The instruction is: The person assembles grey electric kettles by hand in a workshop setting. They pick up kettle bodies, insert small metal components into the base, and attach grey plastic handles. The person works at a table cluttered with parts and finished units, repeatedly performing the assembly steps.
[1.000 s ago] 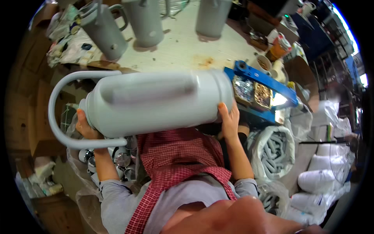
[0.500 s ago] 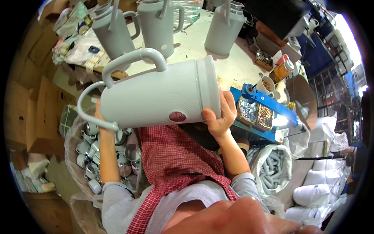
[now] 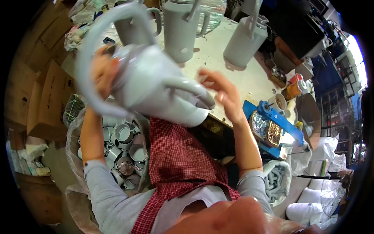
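Observation:
A pale grey jug (image 3: 146,84) hangs tilted in front of me, smeared by motion. Its big loop handle (image 3: 87,48) swings out at the left, and its side handle (image 3: 187,87) points toward the right. My left hand (image 3: 103,72) is closed round the jug's narrower neck end, with part of the palm hidden. To the right of the jug, my right hand (image 3: 224,91) is off it, fingers spread and blurred, over the table's near edge. Similar jugs stand upright on the table: one in the middle (image 3: 181,33), one on the right (image 3: 243,43), and another partly hidden behind the held jug.
On the right of the white table (image 3: 210,50) sits a blue bench tool (image 3: 278,121) beside trays of small metal parts (image 3: 269,128). Below left is a bag of grey cup-like parts (image 3: 124,152); below right, a sack of grey handles (image 3: 276,177). Cardboard boxes (image 3: 50,101) line the left.
The jug has turned end for end, its base now toward the lower right. My right hand has let go of it. My left hand has risen to the neck end.

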Action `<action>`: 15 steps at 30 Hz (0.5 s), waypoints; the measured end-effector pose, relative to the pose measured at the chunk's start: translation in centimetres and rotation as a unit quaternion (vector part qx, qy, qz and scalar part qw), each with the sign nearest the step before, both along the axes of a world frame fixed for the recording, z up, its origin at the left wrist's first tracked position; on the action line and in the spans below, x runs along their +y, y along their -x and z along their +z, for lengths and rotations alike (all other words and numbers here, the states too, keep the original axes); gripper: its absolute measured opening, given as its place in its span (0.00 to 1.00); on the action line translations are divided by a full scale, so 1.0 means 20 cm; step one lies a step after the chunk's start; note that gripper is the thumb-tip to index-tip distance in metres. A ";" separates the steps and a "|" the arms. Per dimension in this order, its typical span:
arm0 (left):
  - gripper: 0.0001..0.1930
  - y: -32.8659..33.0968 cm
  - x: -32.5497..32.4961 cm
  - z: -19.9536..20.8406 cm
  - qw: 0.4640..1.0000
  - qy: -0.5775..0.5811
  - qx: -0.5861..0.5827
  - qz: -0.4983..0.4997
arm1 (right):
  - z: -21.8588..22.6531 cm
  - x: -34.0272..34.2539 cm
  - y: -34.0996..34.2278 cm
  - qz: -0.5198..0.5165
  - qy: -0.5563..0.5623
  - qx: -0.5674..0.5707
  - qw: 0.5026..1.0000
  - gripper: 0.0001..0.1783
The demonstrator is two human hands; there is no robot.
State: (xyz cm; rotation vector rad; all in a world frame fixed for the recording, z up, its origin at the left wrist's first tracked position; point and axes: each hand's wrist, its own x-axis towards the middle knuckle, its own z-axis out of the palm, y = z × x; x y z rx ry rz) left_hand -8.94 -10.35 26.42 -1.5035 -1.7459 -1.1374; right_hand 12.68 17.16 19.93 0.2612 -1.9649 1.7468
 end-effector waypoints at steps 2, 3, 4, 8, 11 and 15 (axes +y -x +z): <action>0.14 0.08 0.23 0.06 0.999 0.025 0.021 0.008 | 0.17 -0.16 0.06 -0.094 -0.113 -0.138 0.980 0.28; 0.17 0.15 0.37 0.10 1.000 0.019 0.006 -0.001 | 0.15 -0.12 0.11 -0.196 -0.094 -0.132 0.967 0.25; 0.19 0.23 0.46 0.12 0.999 -0.010 -0.031 -0.029 | 0.10 -0.06 0.16 -0.294 -0.078 -0.123 0.945 0.22; 0.25 0.82 0.39 -0.23 0.951 -0.214 -0.223 0.013 | -0.09 0.27 0.19 -0.434 0.021 0.074 0.898 0.15; 0.37 1.22 0.25 -0.66 0.872 -0.204 -0.426 0.130 | -0.19 0.48 0.44 -0.483 0.032 0.072 0.872 0.18; 0.38 1.27 0.48 -0.92 0.809 -0.235 -0.535 0.062 | -0.25 0.68 0.81 -0.509 0.005 0.087 0.856 0.22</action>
